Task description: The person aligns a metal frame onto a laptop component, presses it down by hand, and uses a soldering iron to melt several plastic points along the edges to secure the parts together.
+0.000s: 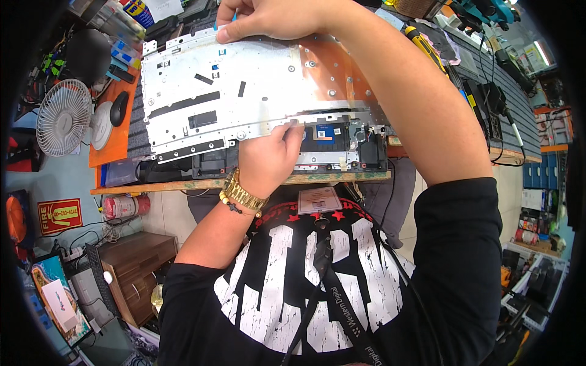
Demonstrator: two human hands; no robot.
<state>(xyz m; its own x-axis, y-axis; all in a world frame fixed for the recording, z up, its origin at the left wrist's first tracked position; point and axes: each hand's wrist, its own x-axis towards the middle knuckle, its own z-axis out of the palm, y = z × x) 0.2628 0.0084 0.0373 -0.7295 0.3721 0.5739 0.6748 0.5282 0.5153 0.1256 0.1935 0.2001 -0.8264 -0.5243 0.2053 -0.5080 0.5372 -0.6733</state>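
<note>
A large silver metal plate (183, 79) with slots, screw holes and a copper-coloured section (339, 70) is tilted over an open black electronic chassis (213, 163), which holds a blue-labelled component (326, 133). My right hand (256, 21) grips the plate's far edge, thumb on its face. My left hand (271, 155), wearing a gold watch on the wrist, is curled at the near edge, over the chassis; its fingertips are partly hidden, so what they hold is unclear.
The workbench (354, 177) has a wooden front edge. At left are a white fan (64, 116), a black mouse (119, 108) and an orange mat (101, 158). A yellow tool (421, 46) and black cables (503, 97) lie at right. A wooden cabinet (131, 274) stands lower left.
</note>
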